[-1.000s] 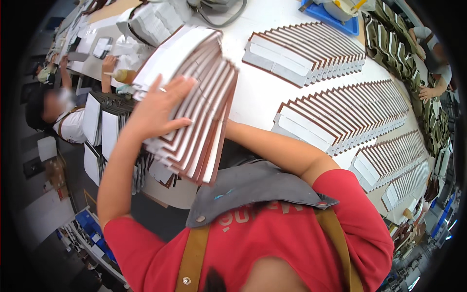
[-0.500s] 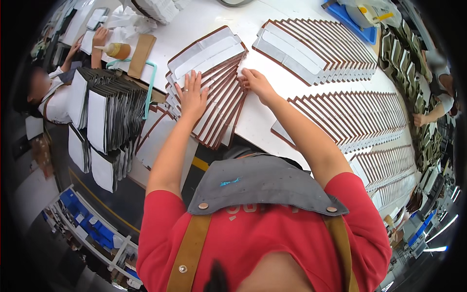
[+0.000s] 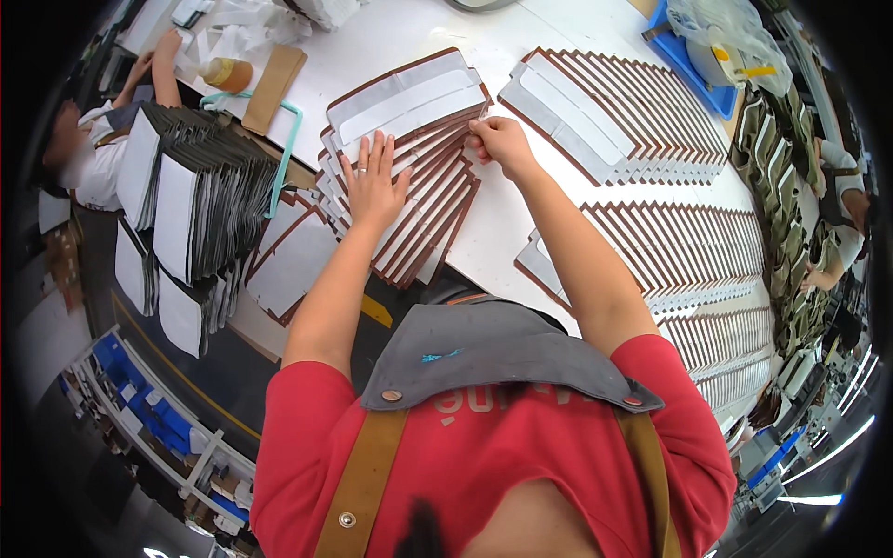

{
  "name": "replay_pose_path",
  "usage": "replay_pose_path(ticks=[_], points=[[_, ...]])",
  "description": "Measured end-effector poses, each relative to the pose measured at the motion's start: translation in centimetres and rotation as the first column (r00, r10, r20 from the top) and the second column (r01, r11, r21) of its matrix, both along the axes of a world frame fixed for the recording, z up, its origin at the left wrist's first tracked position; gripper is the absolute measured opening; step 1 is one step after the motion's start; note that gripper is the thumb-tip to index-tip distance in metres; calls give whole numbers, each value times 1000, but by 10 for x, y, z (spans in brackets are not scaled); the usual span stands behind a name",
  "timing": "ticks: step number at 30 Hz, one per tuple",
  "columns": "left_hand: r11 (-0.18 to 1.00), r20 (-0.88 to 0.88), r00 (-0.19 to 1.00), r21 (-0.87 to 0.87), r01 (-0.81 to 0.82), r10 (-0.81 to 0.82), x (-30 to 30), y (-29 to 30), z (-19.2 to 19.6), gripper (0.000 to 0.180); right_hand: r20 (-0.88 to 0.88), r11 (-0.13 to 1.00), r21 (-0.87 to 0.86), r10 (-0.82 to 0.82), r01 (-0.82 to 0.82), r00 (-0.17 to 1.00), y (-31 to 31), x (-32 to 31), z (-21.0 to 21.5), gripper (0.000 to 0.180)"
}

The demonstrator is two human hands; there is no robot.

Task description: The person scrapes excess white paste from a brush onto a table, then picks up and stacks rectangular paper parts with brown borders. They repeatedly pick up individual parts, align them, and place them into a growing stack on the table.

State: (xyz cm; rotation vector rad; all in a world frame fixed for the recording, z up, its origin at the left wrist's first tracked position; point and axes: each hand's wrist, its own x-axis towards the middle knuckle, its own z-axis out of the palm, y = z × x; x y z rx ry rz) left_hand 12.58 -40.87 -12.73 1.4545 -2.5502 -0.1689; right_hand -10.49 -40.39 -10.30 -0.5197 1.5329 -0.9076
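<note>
A fanned stack of flat grey-and-white panels with brown edges (image 3: pixel 402 98) lies on the white table in front of me. My left hand (image 3: pixel 375 191) rests flat on the stack, palm down, fingers stretched out, with a ring on one finger. At the stack's right edge, my right hand (image 3: pixel 503 149) pinches the edge of a panel near the top between thumb and fingertips. The exact layer it holds is partly hidden by the fingers. Below the top panels, the others spread toward me as brown and pale strips.
More fanned rows of brown-edged panels (image 3: pixel 609 121) lie to the right. Dark stacked pieces (image 3: pixel 186 219) stand at the left, beside a turquoise frame (image 3: pixel 290 158) and an amber bottle (image 3: pixel 228 73). A blue tray (image 3: pixel 689 60) sits far right. Two people work at either side.
My right hand has shifted slightly away and to the right along the stack's edge. The upper panels have spread a little farther from the strips below. My left hand stays on the stack.
</note>
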Motion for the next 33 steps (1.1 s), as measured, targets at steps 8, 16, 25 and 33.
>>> replay_pose_path(ticks=[8,16,25,33], points=[[1000,-23,1000,-13,-14,14,0,0,0,58,337,915,-46,-364,401,868,11,-84,-4,12],[999,-19,999,-5,-42,42,-1,1,-1,57,211,864,-97,-467,494,859,-4,-69,11,14],[1000,-22,999,0,-29,29,-1,1,1,58,152,967,-57,-236,247,960,-20,-13,-11,16],[999,-29,999,-23,-35,34,1,1,-1,57,202,926,-133,-324,354,924,-20,-44,-7,15]])
